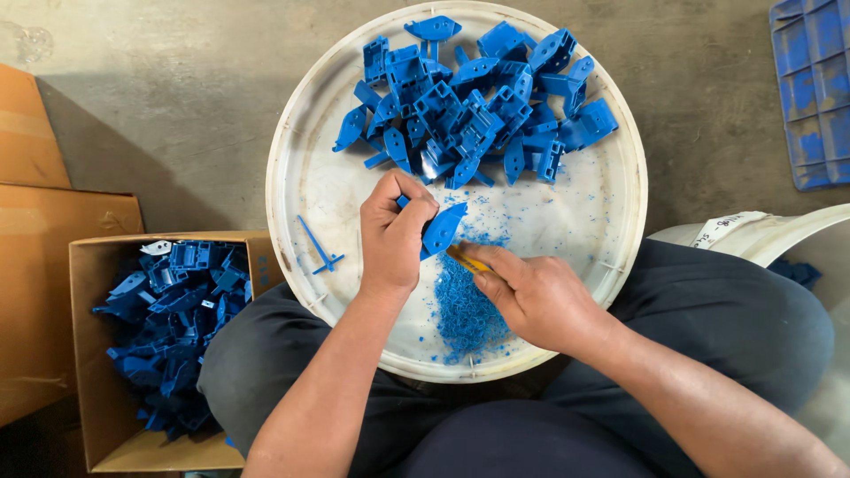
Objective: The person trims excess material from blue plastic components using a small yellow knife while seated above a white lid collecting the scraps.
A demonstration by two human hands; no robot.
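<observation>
My left hand (396,232) grips a blue plastic part (442,230) over a round white tray (305,181) that rests on my lap. My right hand (536,296) holds a small yellow-handled blade (467,259) whose tip touches the lower edge of that part. Below the part lies a heap of blue shavings (465,310). A pile of several similar blue plastic parts (474,102) fills the far half of the tray. A thin blue sprue piece (317,246) lies on the tray left of my left hand.
A cardboard box (88,354) at my left knee holds several blue parts (173,319). Flat cardboard (35,177) lies further left. A blue plastic crate (813,88) stands at top right and a white bucket rim (761,235) at right. The floor is concrete.
</observation>
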